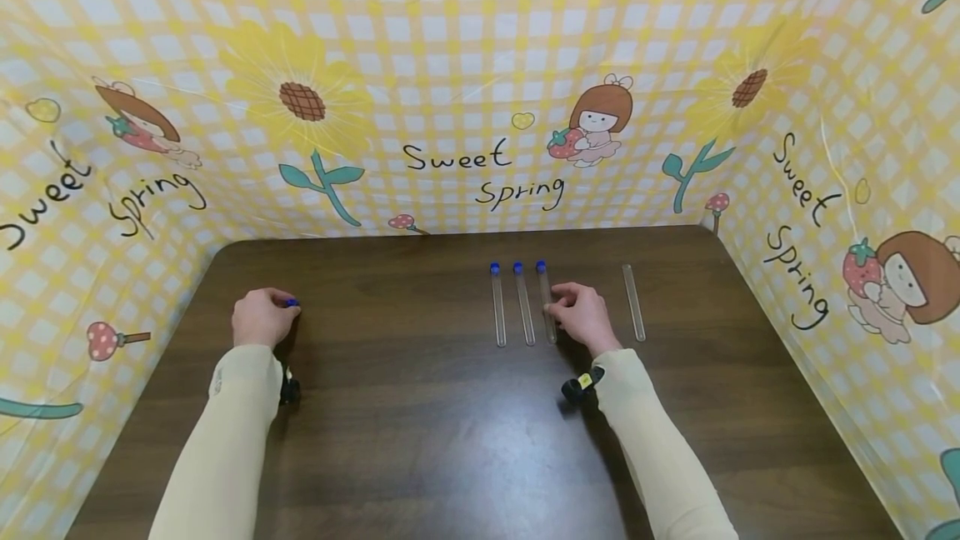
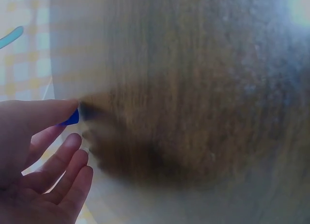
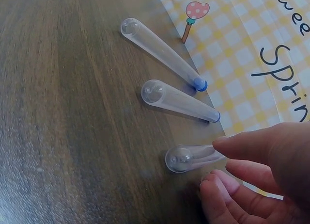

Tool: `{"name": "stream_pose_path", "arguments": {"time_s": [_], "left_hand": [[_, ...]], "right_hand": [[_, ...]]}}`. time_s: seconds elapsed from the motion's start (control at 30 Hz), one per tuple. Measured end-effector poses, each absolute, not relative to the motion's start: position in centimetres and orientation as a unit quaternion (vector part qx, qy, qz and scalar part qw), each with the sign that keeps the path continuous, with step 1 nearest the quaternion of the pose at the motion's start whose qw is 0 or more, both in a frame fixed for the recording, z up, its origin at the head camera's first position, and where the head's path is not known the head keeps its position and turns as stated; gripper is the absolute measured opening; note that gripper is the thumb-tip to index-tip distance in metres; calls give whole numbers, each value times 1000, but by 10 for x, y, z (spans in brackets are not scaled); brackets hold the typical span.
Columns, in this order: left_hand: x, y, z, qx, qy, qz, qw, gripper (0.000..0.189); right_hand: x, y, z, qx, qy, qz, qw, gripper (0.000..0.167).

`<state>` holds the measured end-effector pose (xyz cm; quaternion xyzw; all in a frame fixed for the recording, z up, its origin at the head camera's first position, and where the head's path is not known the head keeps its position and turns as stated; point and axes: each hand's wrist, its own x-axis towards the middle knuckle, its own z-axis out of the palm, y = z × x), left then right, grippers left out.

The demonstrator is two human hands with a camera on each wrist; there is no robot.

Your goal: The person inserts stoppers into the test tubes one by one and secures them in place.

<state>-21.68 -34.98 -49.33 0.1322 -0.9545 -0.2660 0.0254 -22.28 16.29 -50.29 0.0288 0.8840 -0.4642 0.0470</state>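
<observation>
On the left of the table my left hand point(image 1: 262, 317) pinches a small blue cap point(image 2: 71, 118) between thumb and forefinger, with the other fingers loosely bent. My right hand point(image 1: 581, 313) has its thumb and forefinger on either side of a clear test tube point(image 1: 546, 290) with a blue cap, lying on the table. The rounded bottom of this tube point(image 3: 181, 159) faces the right wrist camera; its cap is hidden there by the fingers. Two more blue-capped tubes, one in the middle point(image 1: 524, 307) and one at the left point(image 1: 498, 307), lie beside it, roughly parallel.
To the right of the right hand lies a clear test tube point(image 1: 633, 303) with no blue cap visible. A yellow checked cloth point(image 1: 465, 65) with printed flowers and figures surrounds the back and sides of the dark wooden table point(image 1: 405, 440).
</observation>
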Motion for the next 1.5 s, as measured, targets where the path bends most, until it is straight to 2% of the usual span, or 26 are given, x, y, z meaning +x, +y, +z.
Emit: {"name": "stream_pose_path", "arguments": {"time_s": [0.57,0.93,1.5], "left_hand": [[-214,-337,-487,143,-936,-313,77,31],[-215,-322,-486,116,-932,-333,79,32],[-217,-290,-490,79,-927,-359,80,28]], "right_hand": [[-222,163,-503,32,880,-471,55,41],[-221,166,-500,35,875,-481,51,42],[-223,185,-489,41,878,-476,17,45]]}}
